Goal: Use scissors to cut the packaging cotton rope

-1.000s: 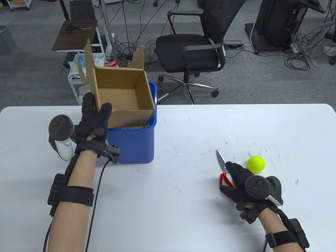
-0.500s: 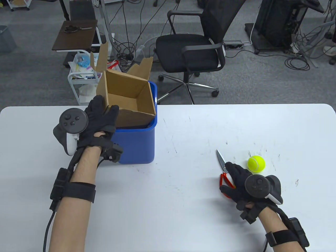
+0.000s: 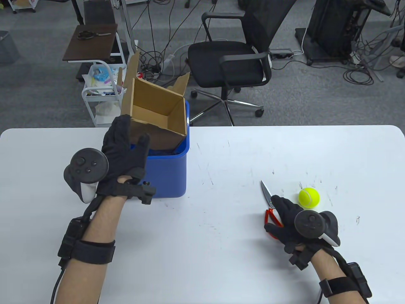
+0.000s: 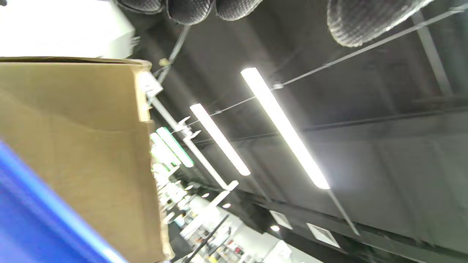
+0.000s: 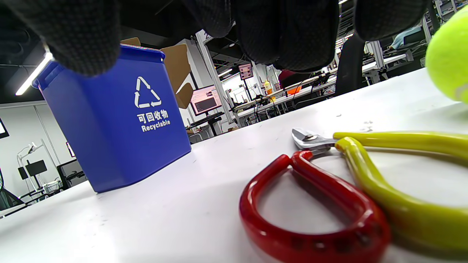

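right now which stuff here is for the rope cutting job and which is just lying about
For the job:
scissors, under the right hand
box, by the left hand
No rope in view.

Lying about:
ball
bin
chair

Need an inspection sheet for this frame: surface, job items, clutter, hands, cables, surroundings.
Surface: white table, scuffed with small dark marks.
Job's things: scissors with one red and one yellow handle lie flat near the right hand; no cotton rope seen.
Clutter: open cardboard box tilted in the top of the blue recycling bin; tennis ball beside the scissors.
Grippers: left hand is at the box's near side, contact unclear; right hand rests over the scissor handles, grip not visible.
Cables: glove lead runs along the left forearm; floor cables behind the table.
Surroundings: office chair, small side table, white cart.
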Motion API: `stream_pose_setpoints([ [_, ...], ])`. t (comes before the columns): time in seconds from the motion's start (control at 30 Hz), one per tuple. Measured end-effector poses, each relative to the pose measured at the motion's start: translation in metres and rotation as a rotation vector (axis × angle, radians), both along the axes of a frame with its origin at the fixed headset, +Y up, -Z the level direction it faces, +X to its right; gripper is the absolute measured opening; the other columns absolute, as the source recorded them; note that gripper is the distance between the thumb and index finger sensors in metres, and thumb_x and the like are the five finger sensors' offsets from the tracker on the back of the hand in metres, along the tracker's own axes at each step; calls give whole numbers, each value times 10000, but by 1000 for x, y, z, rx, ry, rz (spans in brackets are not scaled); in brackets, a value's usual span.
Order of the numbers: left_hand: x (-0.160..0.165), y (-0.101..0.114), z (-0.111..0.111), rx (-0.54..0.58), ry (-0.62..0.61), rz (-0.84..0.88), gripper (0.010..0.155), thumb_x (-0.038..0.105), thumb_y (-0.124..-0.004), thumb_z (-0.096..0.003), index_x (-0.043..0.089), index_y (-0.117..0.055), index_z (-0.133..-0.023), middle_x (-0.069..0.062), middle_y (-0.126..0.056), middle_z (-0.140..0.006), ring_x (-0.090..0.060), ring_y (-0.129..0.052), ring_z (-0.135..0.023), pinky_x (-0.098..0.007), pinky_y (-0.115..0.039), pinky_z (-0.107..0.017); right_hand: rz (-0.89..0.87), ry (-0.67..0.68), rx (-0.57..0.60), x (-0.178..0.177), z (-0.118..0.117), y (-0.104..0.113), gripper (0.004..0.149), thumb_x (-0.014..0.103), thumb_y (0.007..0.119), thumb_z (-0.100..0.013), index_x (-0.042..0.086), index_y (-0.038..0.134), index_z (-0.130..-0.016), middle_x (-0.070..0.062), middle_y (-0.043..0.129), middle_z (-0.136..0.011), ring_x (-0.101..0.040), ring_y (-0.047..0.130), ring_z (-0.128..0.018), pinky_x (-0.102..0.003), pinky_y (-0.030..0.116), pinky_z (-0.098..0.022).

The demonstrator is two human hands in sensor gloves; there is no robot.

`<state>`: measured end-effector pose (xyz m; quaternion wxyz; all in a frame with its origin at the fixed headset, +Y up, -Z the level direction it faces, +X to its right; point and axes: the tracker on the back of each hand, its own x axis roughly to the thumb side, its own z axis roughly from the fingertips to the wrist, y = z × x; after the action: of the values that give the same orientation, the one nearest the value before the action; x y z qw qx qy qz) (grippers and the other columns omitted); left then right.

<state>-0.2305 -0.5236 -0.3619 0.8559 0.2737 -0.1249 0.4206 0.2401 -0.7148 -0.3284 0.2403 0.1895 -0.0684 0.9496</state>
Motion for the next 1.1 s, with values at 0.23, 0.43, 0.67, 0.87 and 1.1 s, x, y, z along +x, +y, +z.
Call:
stream_pose_setpoints([
  [0.23, 56, -14, 18, 42, -370, -15, 772, 646, -710, -513, 214, -469, -1105, -164, -535, -1138, -444, -590, -1015, -573, -626, -705, -6, -3, 7, 1, 0, 0, 873, 540, 799, -431, 50, 467, -1073, -292, 601, -1053, -565, 708, -847, -772, 565, -598],
  [0.43, 99, -76, 19, -104, -621, -43, 752, 628, -729, -505, 232, -505, -1104, -160, -578, -1134, -449, -631, -1009, -616, -626, -701, -17, 2, 18, 3, 0, 1, 875, 541, 800, -431, 50, 466, -1073, -292, 599, -1053, -568, 707, -846, -772, 566, -598],
  [0.67, 107, -164, 16, -287, -638, -40, 732, 610, -736, -507, 218, -537, -1093, -168, -614, -1117, -460, -647, -997, -647, -592, -715, -38, 14, 35, 2, 1, 5, 878, 544, 801, -429, 50, 465, -1073, -293, 598, -1053, -565, 706, -848, -771, 567, -600],
  [0.87, 89, -196, 13, -358, -564, -104, 731, 606, -734, -510, 215, -531, -1093, -169, -608, -1118, -461, -643, -999, -657, -585, -712, -70, 22, 54, 2, 1, 11, 887, 546, 804, -427, 55, 455, -1077, -294, 589, -1058, -568, 699, -853, -774, 563, -600],
  [1.1, 71, -204, 17, -356, -508, -90, 728, 605, -736, -504, 214, -542, -1087, -167, -625, -1109, -458, -658, -990, -655, -598, -703, -147, 2, 81, 11, 3, 20, 896, 551, 802, -427, 54, 444, -1080, -295, 579, -1061, -571, 696, -851, -771, 569, -599],
])
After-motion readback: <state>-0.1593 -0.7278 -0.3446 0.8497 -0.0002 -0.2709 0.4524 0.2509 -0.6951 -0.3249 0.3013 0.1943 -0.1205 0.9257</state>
